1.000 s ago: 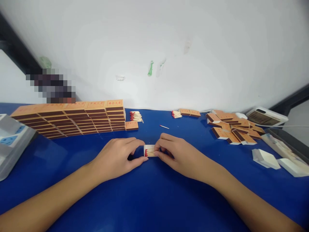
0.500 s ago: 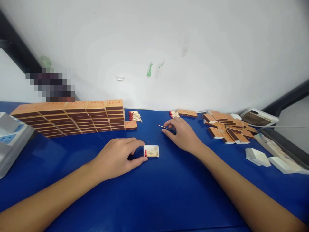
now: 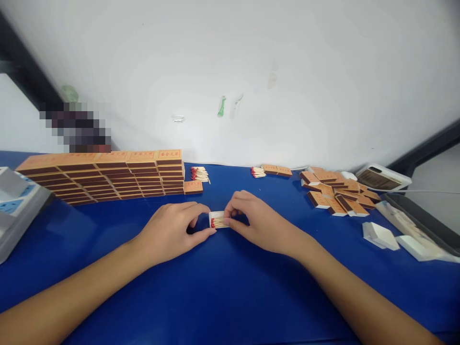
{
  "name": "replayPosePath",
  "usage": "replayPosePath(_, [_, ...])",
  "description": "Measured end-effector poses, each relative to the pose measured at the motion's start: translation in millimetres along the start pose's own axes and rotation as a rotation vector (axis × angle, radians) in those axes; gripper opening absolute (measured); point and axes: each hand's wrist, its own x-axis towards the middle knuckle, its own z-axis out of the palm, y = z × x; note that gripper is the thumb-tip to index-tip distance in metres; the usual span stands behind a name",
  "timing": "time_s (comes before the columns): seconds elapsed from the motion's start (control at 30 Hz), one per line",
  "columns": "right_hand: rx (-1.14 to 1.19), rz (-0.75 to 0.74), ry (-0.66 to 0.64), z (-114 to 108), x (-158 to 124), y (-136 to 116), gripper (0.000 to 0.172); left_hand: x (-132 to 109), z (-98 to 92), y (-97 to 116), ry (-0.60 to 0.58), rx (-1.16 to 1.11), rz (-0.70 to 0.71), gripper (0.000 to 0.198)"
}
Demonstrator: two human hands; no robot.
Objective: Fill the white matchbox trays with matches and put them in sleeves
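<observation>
A small white matchbox tray (image 3: 216, 225) lies on the blue table, holding several red-tipped matchsticks (image 3: 217, 222), heads toward the left. My left hand (image 3: 176, 224) grips the tray's left end between thumb and forefinger. Over its right end is my right hand (image 3: 253, 218), fingertips pinched together at the matchstick ends and hiding that part of the tray. The single matchstick it carried blends in with the others there. Behind the tray lie two loose matchstick piles, one left (image 3: 199, 174) and one right (image 3: 258, 172).
Stacked matchboxes form a wall (image 3: 125, 175) at left, a single matchbox (image 3: 193, 187) beside it. Two matchboxes (image 3: 276, 170) lie by the right pile. Farther right are a matchbox heap (image 3: 338, 189), white trays (image 3: 383, 236), a phone (image 3: 383, 176) and a dark bin (image 3: 424, 220). A white wall stands behind.
My right hand has moved left and toward me, bringing a matchstick from beside the right pile to the tray. My left hand stays on the tray's left end.
</observation>
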Motion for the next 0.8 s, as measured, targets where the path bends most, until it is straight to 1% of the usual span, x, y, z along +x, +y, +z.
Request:
replayPosePath(0.07, [0.023, 0.002, 0.012, -1, 2, 4, 0.008, 0, 0.4, 0, -0.001, -0.001, 0.008, 0.024])
replayPosePath(0.13, [0.014, 0.035, 0.108, -6, 5, 22, 0.010, 0, 0.8, 1, 0.001, -0.005, 0.021, 0.024])
replayPosePath(0.17, [-0.022, 0.059, 0.178, -10, 7, 36, 0.011, 0, 0.9, 1, 0.005, -0.007, 0.027, 0.024])
replayPosePath(0.23, [-0.179, 0.108, 0.355, -20, 10, 69, 0.011, 0, 1.0, 1, 0.011, -0.010, 0.033, 0.025])
replayPosePath(0.27, [-0.277, 0.116, 0.389, -25, 11, 87, 0.014, 0, 1.0, 2, 0.011, -0.009, 0.034, 0.024])
replayPosePath(0.33, [-0.441, 0.144, 0.403, -34, 13, 120, 0.022, 0, 0.8, 2, 0.006, -0.009, 0.031, 0.023])
replayPosePath(0.4, [-0.473, 0.166, 0.405, -39, 14, 144, 0.025, 0, 0.6, 2, 0.003, -0.011, 0.030, 0.022])
replayPosePath(0.43, [-0.476, 0.173, 0.405, -40, 14, 151, 0.024, 0, 0.6, 2, 0.003, -0.013, 0.031, 0.022])
replayPosePath(0.53, [-0.479, 0.174, 0.398, -40, 15, 157, 0.019, 0, 0.8, 2, 0.006, -0.009, 0.035, 0.023])
replayPosePath(0.67, [-0.478, 0.161, 0.370, -38, 15, 148, 0.015, -1, 0.7, 1, 0.001, -0.004, 0.043, 0.024])
replayPosePath(0.8, [-0.458, 0.151, 0.351, -39, 12, 138, 0.017, -1, 0.1, 1, -0.001, -0.008, 0.043, 0.024])
